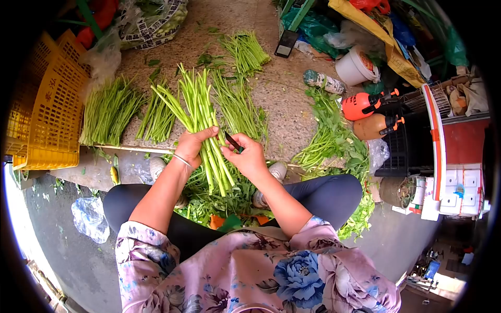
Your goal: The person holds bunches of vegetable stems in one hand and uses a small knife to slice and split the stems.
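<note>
My left hand (192, 146), with a bracelet at the wrist, is closed around a bunch of trimmed green vegetable stems (195, 104), held at a slant in front of me. Beside it, my right hand (247, 157) grips a small dark knife (233, 141) close to the stems. Cut stems lie in piles on the stone slab beyond: a large pile (111, 112) at the left, a smaller pile (158, 117) next to it, another pile (237, 107) just behind my hands and one (246, 52) farther back. Leafy greens (209, 201) lie below, between my feet.
A yellow plastic crate (57, 104) stands at the left. More leafy stems (334, 135) spread along the right. Past them are a red spray bottle (357, 106), a brown spray bottle (371, 127), a white bucket (355, 67) and a phone-like dark device (286, 44). A clear plastic bag (90, 218) lies on the ground.
</note>
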Motion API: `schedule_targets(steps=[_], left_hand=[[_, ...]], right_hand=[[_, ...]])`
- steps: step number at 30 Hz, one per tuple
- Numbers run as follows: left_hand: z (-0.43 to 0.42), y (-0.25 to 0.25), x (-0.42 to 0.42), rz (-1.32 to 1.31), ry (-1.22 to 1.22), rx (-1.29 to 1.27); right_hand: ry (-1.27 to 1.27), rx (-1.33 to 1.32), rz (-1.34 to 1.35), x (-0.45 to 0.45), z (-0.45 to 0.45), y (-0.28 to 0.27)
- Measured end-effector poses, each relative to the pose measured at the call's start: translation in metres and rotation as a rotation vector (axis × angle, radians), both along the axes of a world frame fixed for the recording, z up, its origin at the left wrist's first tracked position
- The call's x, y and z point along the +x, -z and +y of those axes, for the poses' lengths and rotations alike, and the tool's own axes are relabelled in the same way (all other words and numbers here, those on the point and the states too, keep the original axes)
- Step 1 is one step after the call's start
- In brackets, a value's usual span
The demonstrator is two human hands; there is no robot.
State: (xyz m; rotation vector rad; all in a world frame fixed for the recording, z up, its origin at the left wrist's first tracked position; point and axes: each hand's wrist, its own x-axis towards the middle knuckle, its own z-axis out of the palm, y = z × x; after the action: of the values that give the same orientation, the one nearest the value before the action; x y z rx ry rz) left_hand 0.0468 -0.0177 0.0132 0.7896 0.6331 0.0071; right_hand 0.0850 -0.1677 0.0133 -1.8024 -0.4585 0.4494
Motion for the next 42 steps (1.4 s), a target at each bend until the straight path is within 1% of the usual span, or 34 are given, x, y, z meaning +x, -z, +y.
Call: schedule_targets(steps=[1, 2, 3, 4, 5, 7, 8, 12, 14, 15, 17, 18, 20, 21, 23, 24, 25, 26, 27, 31, 33, 34, 40, 41, 42], left_hand=[[0.0, 0.0, 0.0, -0.013, 0.0, 0.018], [0.001, 0.0, 0.0, -0.014, -0.001, 0.018], [0.001, -0.001, -0.001, -0.032, 0.019, 0.003], [0.001, -0.002, -0.001, -0.049, 0.039, -0.012], [0.001, -0.003, -0.002, -0.048, 0.036, -0.012], [0.0, -0.01, -0.003, -0.091, 0.042, -0.067], [-0.001, -0.016, -0.005, -0.094, 0.055, -0.102], [0.002, -0.009, -0.004, -0.129, 0.019, -0.092], [0.01, -0.005, -0.004, -0.1, -0.04, -0.039], [0.012, -0.004, -0.004, -0.075, -0.072, -0.073], [0.016, -0.006, -0.004, -0.125, -0.101, -0.092], [0.018, -0.007, -0.005, -0.132, -0.088, -0.083], [0.019, -0.01, -0.007, -0.169, -0.023, -0.05], [0.016, -0.015, -0.009, -0.167, 0.009, -0.024], [0.014, -0.019, -0.013, -0.175, 0.092, 0.014], [0.012, -0.021, -0.014, -0.174, 0.126, 0.016], [0.011, -0.02, -0.015, -0.179, 0.17, 0.011], [0.009, -0.019, -0.017, -0.196, 0.174, 0.016], [0.007, -0.018, -0.018, -0.213, 0.178, 0.022], [0.006, -0.016, -0.022, -0.176, 0.26, 0.114], [0.005, -0.015, -0.023, -0.133, 0.301, 0.136], [0.004, -0.018, -0.025, -0.096, 0.294, 0.1], [0.009, -0.014, -0.03, -0.076, 0.344, 0.103], [0.009, -0.016, -0.031, -0.073, 0.345, 0.101], [0.01, -0.017, -0.033, -0.066, 0.363, 0.118]], right_hand=[[-0.001, -0.001, -0.002, 0.0, 0.0, 0.005], [0.022, 0.128, 0.083, 0.001, -0.001, 0.016], [0.044, 0.258, 0.169, 0.0, 0.001, 0.013], [0.063, 0.244, 0.476, 0.0, -0.005, 0.002], [0.061, 0.243, 0.477, -0.001, -0.008, 0.001], [0.098, 0.271, 0.838, -0.004, -0.01, 0.001], [0.089, 0.262, 0.798, -0.007, -0.009, 0.0], [0.109, 0.307, 0.777, -0.011, -0.015, 0.013], [0.042, 0.087, 0.184, -0.022, -0.019, 0.03], [0.04, -0.007, -0.051, -0.031, -0.023, 0.023], [0.033, -0.08, -0.137, -0.052, -0.034, 0.018], [0.02, -0.075, -0.132, -0.057, -0.041, 0.022], [-0.052, -0.136, 0.1, -0.058, -0.056, 0.04], [-0.035, -0.143, 0.335, -0.051, -0.06, 0.048], [-0.005, -0.041, 0.429, -0.034, -0.057, 0.03], [-0.043, 0.083, 0.47, -0.025, -0.051, 0.011], [-0.072, 0.145, 0.512, -0.013, -0.049, 0.003], [-0.09, 0.278, 0.492, -0.004, -0.043, -0.007], [-0.106, 0.335, 0.498, 0.007, -0.038, -0.016], [-0.1, 0.404, 0.434, 0.031, -0.015, -0.043], [-0.113, 0.395, 0.437, 0.038, -0.008, -0.047], [-0.126, 0.385, 0.436, 0.041, -0.006, -0.048], [-0.152, 0.4, 0.549, 0.052, -0.013, -0.031], [-0.151, 0.399, 0.552, 0.052, -0.015, -0.027], [-0.12, 0.344, 0.486, 0.053, -0.018, -0.023]])
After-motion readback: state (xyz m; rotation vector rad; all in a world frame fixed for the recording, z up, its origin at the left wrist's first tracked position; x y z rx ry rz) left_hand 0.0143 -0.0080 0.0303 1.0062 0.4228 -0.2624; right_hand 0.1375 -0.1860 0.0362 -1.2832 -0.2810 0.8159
